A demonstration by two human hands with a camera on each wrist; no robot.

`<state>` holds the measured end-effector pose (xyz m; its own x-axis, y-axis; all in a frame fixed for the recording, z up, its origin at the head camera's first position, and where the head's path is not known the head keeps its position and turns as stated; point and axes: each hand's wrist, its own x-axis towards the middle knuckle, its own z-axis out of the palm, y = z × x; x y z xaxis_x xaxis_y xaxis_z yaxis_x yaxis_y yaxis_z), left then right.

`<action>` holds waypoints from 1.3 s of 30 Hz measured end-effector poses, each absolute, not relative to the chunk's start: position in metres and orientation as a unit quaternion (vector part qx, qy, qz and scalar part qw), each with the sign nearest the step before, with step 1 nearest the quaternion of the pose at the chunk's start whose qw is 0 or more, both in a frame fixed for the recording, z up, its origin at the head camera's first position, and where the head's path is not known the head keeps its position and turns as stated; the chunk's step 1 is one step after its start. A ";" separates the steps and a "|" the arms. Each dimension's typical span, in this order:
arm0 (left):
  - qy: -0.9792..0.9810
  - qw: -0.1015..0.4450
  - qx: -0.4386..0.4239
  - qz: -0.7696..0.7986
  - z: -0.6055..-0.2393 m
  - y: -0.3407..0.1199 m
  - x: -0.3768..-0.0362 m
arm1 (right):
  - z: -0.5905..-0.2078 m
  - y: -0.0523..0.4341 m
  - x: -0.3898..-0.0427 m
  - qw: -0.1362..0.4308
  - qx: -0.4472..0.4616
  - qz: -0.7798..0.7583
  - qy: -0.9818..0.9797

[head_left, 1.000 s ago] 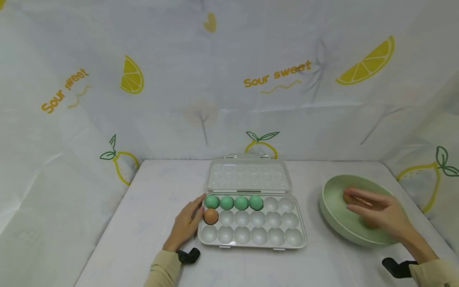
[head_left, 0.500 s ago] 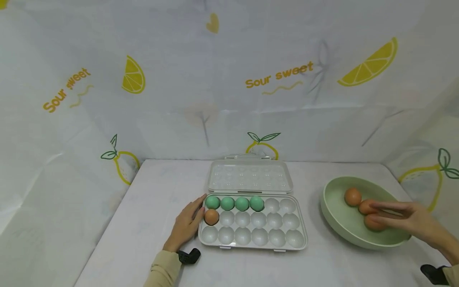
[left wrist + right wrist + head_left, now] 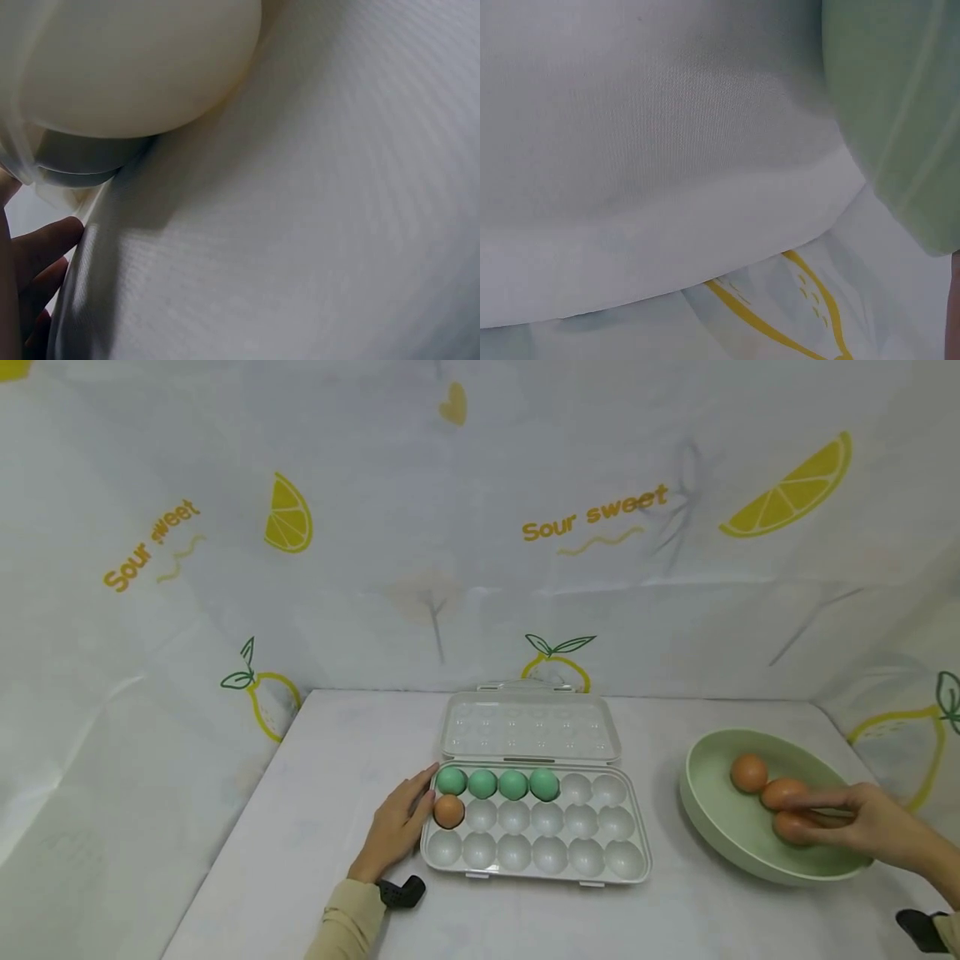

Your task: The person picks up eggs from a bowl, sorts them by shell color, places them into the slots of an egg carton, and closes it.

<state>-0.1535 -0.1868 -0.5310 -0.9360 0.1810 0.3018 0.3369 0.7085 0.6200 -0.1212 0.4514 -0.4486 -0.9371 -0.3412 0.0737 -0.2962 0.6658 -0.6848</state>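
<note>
An egg tray (image 3: pixel 536 835) lies on the table with its clear lid folded back. Several green eggs (image 3: pixel 513 785) fill part of its back row, and one brown egg (image 3: pixel 449 811) sits at the left of the middle row. My left hand (image 3: pixel 393 827) rests along the tray's left edge, fingers extended; the left wrist view shows its fingers (image 3: pixel 45 247) by the tray's underside. At the right, a green bowl (image 3: pixel 723 839) holds three brown eggs. My right hand (image 3: pixel 873 827) reaches over its rim and pinches the nearest brown egg (image 3: pixel 791 829) between thumb and fingers.
The lid (image 3: pixel 531 727) stretches behind the tray towards the patterned cloth backdrop (image 3: pixel 375 527). White cloth covers the table (image 3: pixel 663 910), with bare surface between tray and bowl. Two other brown eggs, one at the back (image 3: pixel 749 773), lie close together in the bowl.
My right hand drew back to the right, uncovering the bowl's eggs, then closed on the nearest one. My left hand stays at the tray. The whole view has shifted slightly.
</note>
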 end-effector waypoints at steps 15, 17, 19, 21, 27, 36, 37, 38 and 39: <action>-0.917 0.099 -0.143 -0.359 -0.527 -0.188 -0.154 | -0.457 0.444 -0.126 0.044 -0.242 -0.324 0.913; -0.917 0.097 -0.144 -0.359 -0.528 -0.188 -0.155 | -0.458 0.444 -0.128 0.063 -0.259 -0.333 0.905; -0.918 0.098 -0.146 -0.356 -0.529 -0.188 -0.155 | -0.459 0.444 -0.129 0.071 -0.266 -0.333 0.902; -0.917 0.099 -0.145 -0.357 -0.529 -0.188 -0.155 | -0.459 0.444 -0.129 0.073 -0.274 -0.331 0.900; -0.919 0.093 -0.140 -0.357 -0.527 -0.188 -0.155 | -0.459 0.440 -0.130 0.066 -0.287 -0.319 0.901; -0.918 0.097 -0.142 -0.356 -0.529 -0.188 -0.156 | -0.463 0.438 -0.131 0.024 -0.311 -0.327 0.892; -0.919 0.099 -0.142 -0.355 -0.530 -0.188 -0.156 | -0.464 0.437 -0.131 0.016 -0.314 -0.334 0.889; -0.919 0.098 -0.142 -0.354 -0.530 -0.188 -0.156 | -0.465 0.437 -0.131 0.008 -0.316 -0.341 0.885; -0.918 0.099 -0.142 -0.356 -0.530 -0.188 -0.156 | -0.465 0.437 -0.131 0.002 -0.317 -0.348 0.882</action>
<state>-0.1564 -0.1885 -0.5301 -0.9398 0.1912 0.2831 0.3321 0.7061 0.6255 -0.1305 0.4369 -0.4648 -0.7996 -0.5599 0.2173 -0.5574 0.5572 -0.6154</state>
